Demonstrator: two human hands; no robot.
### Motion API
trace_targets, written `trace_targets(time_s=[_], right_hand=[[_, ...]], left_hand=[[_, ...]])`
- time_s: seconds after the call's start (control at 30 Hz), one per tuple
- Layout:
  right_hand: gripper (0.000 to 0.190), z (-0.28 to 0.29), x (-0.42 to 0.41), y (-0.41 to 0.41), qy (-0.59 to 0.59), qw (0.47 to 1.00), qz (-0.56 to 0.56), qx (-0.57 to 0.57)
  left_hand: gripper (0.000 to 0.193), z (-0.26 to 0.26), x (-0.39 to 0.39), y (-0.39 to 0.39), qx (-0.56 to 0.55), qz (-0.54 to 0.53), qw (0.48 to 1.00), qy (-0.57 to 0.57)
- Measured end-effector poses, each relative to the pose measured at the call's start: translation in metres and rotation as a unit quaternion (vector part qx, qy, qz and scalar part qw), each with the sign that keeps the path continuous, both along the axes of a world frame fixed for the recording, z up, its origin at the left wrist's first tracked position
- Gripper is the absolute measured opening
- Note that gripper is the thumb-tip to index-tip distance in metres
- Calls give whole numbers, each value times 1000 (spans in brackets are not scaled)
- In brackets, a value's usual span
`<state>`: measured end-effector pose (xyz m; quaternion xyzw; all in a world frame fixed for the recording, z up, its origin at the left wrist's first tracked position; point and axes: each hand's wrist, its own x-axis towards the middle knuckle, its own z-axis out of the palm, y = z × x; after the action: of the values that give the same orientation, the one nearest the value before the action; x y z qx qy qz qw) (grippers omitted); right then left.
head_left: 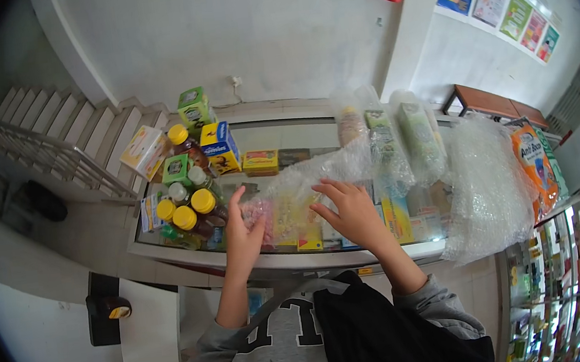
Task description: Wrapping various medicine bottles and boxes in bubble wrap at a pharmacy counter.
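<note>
A sheet of bubble wrap lies across the glass counter in front of me, with a pink item showing at its left end; whether that item is inside the wrap or under the glass, I cannot tell. My left hand is upright at this end, thumb and fingers apart. Over the right part of the sheet, my right hand spreads its fingers, palm down, holding nothing. Beyond it are a wrapped bottle and wrapped green packages.
Several yellow-capped bottles and boxes, including a blue-and-yellow carton, crowd the counter's left end. A yellow box lies near the middle. At right are a bubble-wrap pile and an orange packet. The metal counter edge runs before me.
</note>
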<state>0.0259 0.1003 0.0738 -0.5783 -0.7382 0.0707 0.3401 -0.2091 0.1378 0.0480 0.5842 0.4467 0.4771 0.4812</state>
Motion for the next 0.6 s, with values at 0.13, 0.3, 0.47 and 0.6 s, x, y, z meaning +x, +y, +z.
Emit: trace_targets(time_s=[0.13, 0.3, 0.47, 0.6], right_hand=[[29, -7, 2, -5, 6, 988, 80, -135], [31, -15, 19, -17, 16, 994, -106, 13], [50, -33, 22, -11, 51, 982, -163, -84], [35, 10, 13, -10, 155, 977, -120, 81]], left_hand=[[56, 11, -16, -21, 155, 21, 959, 237], [64, 19, -41, -44, -49, -192, 973, 121], [69, 15, -29, -39, -3, -193, 977, 87], [62, 42, -21, -52, 224, -11, 972, 71]])
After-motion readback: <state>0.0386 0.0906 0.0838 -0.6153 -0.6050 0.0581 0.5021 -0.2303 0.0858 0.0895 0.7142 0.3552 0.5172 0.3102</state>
